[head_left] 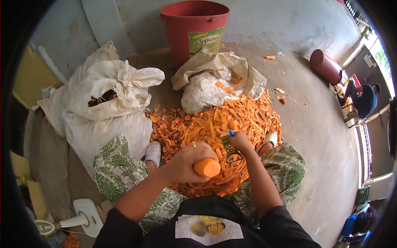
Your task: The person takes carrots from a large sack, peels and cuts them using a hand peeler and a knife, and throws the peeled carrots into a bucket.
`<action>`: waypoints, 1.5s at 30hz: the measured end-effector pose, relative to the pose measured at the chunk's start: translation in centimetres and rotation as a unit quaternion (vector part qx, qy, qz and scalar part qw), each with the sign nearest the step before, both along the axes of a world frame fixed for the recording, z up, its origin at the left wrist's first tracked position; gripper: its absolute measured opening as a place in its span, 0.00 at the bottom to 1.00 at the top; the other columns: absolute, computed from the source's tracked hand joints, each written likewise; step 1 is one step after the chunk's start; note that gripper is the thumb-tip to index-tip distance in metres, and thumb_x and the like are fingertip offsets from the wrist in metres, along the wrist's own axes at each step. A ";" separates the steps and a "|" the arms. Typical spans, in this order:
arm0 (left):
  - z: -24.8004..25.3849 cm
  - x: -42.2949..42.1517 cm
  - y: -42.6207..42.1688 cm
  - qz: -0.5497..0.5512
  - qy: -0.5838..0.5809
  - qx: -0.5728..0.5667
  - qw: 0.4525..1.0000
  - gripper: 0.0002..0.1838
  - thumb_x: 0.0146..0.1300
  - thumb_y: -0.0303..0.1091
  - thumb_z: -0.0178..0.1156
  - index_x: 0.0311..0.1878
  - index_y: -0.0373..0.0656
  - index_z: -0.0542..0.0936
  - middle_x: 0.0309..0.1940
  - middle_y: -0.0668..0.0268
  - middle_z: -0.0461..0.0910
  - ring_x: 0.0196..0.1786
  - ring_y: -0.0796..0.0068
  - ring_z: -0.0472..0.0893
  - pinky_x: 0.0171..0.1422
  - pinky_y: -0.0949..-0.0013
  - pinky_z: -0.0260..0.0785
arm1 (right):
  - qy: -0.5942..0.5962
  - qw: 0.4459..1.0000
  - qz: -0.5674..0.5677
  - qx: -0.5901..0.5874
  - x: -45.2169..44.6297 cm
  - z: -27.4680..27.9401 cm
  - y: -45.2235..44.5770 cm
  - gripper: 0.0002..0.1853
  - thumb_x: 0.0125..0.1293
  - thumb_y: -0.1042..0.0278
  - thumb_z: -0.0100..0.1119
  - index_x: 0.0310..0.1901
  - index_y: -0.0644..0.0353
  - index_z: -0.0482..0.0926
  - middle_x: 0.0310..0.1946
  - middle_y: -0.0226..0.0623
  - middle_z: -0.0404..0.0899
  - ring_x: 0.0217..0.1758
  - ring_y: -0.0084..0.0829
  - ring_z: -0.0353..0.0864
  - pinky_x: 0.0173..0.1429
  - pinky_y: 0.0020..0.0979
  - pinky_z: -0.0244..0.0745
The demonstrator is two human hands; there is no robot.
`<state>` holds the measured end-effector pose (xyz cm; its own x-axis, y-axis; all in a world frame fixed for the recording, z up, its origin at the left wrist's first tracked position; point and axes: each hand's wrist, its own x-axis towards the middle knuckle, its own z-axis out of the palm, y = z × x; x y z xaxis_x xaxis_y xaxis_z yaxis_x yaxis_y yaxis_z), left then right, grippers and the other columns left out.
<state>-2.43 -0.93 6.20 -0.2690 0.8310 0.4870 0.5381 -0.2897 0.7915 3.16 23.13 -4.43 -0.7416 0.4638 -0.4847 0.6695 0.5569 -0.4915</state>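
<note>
My left hand (189, 162) is wrapped round a thick carrot (207, 167), whose cut, flat end faces me. To its right, my right hand (240, 141) is closed on a tool with a blue handle (230, 131). A green and yellow perforated part (228, 147) shows beside that hand; its exact form is hard to make out. Beneath both hands a wide heap of orange carrot pieces (211, 124), strips and round slices, lies on the floor between my feet. Hand and tool are apart from the carrot.
Large white sacks (111, 124) stand at the left. A crumpled sack (206, 89) lies behind the heap, before a red bucket (194, 25). A dark red bin (324, 66) lies tipped at the right, near a person (366, 101). A scale (87, 217) stands lower left.
</note>
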 end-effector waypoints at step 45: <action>-3.2 -1.0 0.5 0.070 -0.002 -0.054 0.996 0.23 0.39 0.26 0.66 0.43 0.45 0.71 0.35 0.64 0.75 0.39 0.68 0.77 0.43 0.68 0.68 | -0.071 0.996 -0.049 -0.008 -0.3 -1.5 -0.5 0.17 0.57 0.59 0.50 0.33 0.67 0.78 0.25 0.46 0.78 0.25 0.38 0.78 0.30 0.36 0.73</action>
<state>-3.45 -0.39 3.04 -0.3866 0.8333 0.3951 0.5643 -0.1250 0.8160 2.90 22.67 -5.92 -0.6173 0.5220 -0.5885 0.7831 0.4792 -0.3963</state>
